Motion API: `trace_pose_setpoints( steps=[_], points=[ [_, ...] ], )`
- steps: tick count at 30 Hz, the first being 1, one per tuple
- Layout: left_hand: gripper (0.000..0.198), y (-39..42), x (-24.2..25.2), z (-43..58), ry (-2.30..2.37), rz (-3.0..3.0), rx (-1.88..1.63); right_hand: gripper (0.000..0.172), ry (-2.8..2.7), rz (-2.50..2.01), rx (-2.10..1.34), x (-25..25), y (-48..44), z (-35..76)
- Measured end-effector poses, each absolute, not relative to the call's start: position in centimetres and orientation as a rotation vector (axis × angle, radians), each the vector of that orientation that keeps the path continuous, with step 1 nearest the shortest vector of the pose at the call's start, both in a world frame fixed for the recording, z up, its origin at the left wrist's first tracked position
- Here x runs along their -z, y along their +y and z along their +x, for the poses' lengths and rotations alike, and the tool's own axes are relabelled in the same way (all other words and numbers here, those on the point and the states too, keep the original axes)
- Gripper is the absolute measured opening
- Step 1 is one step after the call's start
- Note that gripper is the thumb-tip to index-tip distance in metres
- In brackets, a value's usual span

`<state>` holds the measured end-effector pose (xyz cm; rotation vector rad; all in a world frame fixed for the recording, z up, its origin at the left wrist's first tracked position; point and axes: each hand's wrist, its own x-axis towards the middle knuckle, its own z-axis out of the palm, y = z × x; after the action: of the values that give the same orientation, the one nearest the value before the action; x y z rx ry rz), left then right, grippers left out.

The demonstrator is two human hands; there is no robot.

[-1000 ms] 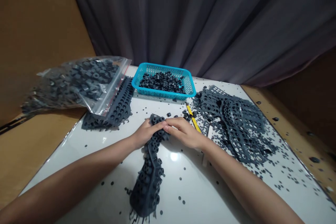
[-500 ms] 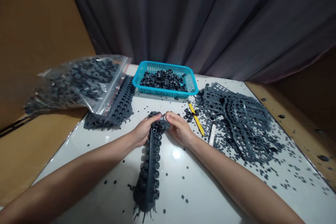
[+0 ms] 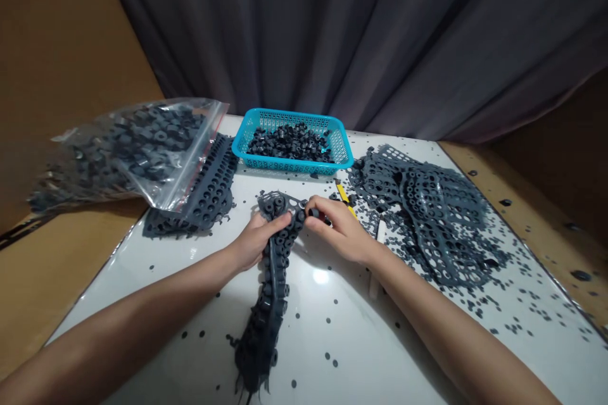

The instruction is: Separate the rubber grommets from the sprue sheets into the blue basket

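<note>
A long dark grey rubber strip (image 3: 272, 291) studded with small rings lies on the white table (image 3: 156, 278), running from near me up to my hands. My left hand (image 3: 255, 242) is closed on the strip's far end. My right hand (image 3: 339, 231) pinches a small dark ring (image 3: 313, 212) at the strip's right edge, fingers pressed together. Behind my hands stands a turquoise basket (image 3: 342, 153) holding several loose dark rings (image 3: 289, 143).
A clear zip bag of dark rings (image 3: 128, 149) lies at the left, over a perforated grey sheet (image 3: 209, 190). A heap of emptied perforated sheets (image 3: 427, 215) fills the right side. A yellow tool (image 3: 342, 195) pokes out beyond my right hand. Small dark specks dot the table; a grey curtain hangs behind.
My right hand has pulled slightly right with a ring pinched at the strip's edge. The strip's far end has spread flatter, and my left hand's grip sits a little lower on it.
</note>
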<state>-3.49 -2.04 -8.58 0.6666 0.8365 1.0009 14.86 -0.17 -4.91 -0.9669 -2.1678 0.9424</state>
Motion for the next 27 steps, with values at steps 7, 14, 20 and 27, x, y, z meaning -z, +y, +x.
trace_pose_setpoints(
  steps=[7,14,20,27],
  points=[
    [0.016,-2.1,8.9,-3.8,0.857,0.777,-0.906,0.027,-2.564,-0.966,-0.61,4.2,0.0,15.0],
    [0.016,-2.2,9.4,-4.1,0.85,0.869,-0.876,0.026,-2.611,-0.891,-0.758,3.9,-0.3,14.5],
    [0.028,-2.2,8.5,-3.4,0.977,1.2,-0.857,0.024,-2.612,-0.923,-0.715,3.9,-0.5,14.3],
    [0.028,-1.8,7.8,-3.0,0.933,1.255,-0.807,0.029,-2.616,-0.891,-1.035,2.9,-0.1,15.6]
  ],
)
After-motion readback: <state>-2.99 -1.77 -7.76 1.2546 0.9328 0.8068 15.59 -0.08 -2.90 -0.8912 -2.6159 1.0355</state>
